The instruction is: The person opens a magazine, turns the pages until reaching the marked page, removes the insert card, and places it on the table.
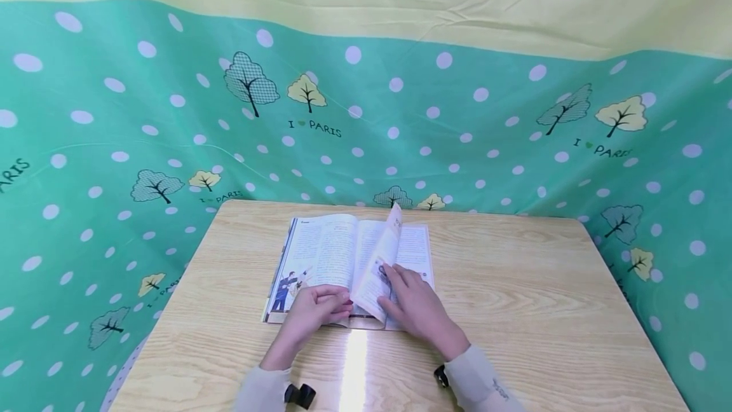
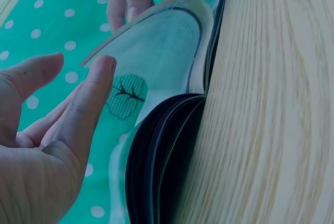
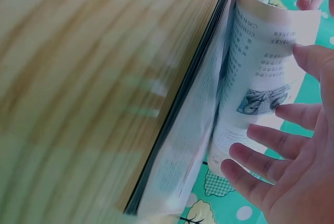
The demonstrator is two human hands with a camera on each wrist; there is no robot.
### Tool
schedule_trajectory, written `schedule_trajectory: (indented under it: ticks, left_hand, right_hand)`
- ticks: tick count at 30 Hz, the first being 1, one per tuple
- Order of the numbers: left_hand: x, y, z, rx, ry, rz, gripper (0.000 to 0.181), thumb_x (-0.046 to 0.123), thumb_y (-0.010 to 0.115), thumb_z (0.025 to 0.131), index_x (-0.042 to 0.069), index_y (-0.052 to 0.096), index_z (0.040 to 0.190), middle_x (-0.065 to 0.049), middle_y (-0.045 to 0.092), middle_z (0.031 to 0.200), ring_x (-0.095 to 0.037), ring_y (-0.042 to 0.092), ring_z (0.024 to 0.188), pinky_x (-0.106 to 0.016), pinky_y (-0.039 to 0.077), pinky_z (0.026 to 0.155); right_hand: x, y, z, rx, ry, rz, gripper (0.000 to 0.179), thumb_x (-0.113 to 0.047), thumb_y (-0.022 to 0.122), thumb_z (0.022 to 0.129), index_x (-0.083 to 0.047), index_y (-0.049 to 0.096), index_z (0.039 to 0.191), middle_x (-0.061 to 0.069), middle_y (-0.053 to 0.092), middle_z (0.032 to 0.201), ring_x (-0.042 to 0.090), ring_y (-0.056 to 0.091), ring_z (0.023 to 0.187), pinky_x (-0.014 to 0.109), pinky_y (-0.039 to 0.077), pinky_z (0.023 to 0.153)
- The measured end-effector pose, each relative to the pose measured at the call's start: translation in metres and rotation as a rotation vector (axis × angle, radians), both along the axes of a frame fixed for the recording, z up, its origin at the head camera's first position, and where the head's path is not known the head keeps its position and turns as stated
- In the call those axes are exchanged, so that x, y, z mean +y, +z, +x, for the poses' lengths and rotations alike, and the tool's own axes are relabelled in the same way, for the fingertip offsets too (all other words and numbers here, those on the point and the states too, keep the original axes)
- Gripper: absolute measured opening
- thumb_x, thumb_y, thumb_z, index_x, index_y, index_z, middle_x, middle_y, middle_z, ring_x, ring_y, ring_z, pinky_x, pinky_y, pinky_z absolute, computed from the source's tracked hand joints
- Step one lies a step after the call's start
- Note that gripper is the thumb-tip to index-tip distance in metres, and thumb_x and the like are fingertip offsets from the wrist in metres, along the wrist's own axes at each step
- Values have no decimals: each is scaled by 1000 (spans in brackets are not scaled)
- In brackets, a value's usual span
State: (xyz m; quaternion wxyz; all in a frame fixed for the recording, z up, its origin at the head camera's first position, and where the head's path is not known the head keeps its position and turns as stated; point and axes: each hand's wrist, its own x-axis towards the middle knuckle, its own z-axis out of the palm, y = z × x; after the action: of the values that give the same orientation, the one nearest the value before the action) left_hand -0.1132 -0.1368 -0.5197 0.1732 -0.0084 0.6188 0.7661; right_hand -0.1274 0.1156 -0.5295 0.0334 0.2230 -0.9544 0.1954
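Observation:
An open magazine (image 1: 326,247) lies on the table, with printed text and a small illustration on its left page. One raised page (image 1: 382,259) stands curved near the middle of the spread. My right hand (image 1: 417,302) is at the right side of this page, its spread fingertips against the printed surface beside a small picture (image 3: 263,99). By the lower edge of the magazine is my left hand (image 1: 313,311), close to the raised page's free edge. In the left wrist view its thumb and forefinger (image 2: 86,104) are apart with nothing between them.
The wooden table (image 1: 526,291) extends to both sides of the magazine. A green dotted cloth (image 1: 412,107) printed with trees hangs behind the table and along its sides. Dark bands (image 1: 300,395) sit at both wrists, over light sleeves.

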Motion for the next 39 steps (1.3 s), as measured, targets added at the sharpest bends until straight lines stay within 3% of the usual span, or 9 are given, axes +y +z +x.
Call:
schedule_trajectory:
  ticks: [7, 15, 23, 30, 35, 39]
  left_hand:
    - [6, -1, -2, -15, 38, -17, 38, -2, 71, 90, -21, 57, 119, -28, 71, 99, -27, 73, 85, -36, 61, 83]
    - [1, -3, -1, -15, 82, -87, 33, -5, 69, 90, -19, 60, 118, -27, 71, 97, -30, 73, 85, -36, 62, 80]
    - [-32, -3, 4, -29, 209, -119, 33, -10, 66, 89, -19, 58, 120, -29, 70, 99, -33, 73, 84, -36, 62, 79]
    - [-69, -2, 11, -63, 347, -193, 32, -12, 66, 89, -17, 60, 120, -28, 70, 100, -33, 73, 85, -35, 62, 79]
    - [-90, 0, 17, -73, 392, -244, 35, -9, 66, 91, -18, 57, 123, -27, 71, 100, -31, 73, 87, -33, 62, 81]
    - [-99, 1, 21, -84, 403, -275, 38, -6, 66, 92, -18, 55, 126, -26, 71, 102, -30, 73, 88, -32, 62, 81]
  right_hand:
    - [-5, 2, 0, -28, -1, 10, 68, -47, 58, 100, -14, 36, 156, 16, 44, 151, 35, 44, 135, 51, 40, 112]
    - [-3, 7, 1, -57, -14, 10, 72, -49, 58, 99, -10, 36, 155, 18, 42, 152, 37, 42, 136, 53, 39, 113]
    - [10, 6, 2, -63, -5, 25, 78, -52, 67, 93, -8, 41, 152, 21, 44, 148, 38, 43, 134, 55, 42, 110]
    - [18, 2, 5, -143, 45, 105, 93, -58, 77, 81, -6, 43, 150, 25, 37, 153, 46, 35, 138, 61, 37, 111]
    - [18, 0, 7, -200, 68, 179, 100, -64, 79, 74, -12, 44, 151, 22, 29, 158, 45, 28, 143, 62, 33, 113]
    - [17, -1, 7, -208, 64, 198, 97, -64, 77, 76, -13, 44, 151, 21, 27, 160, 43, 26, 144, 61, 32, 114]
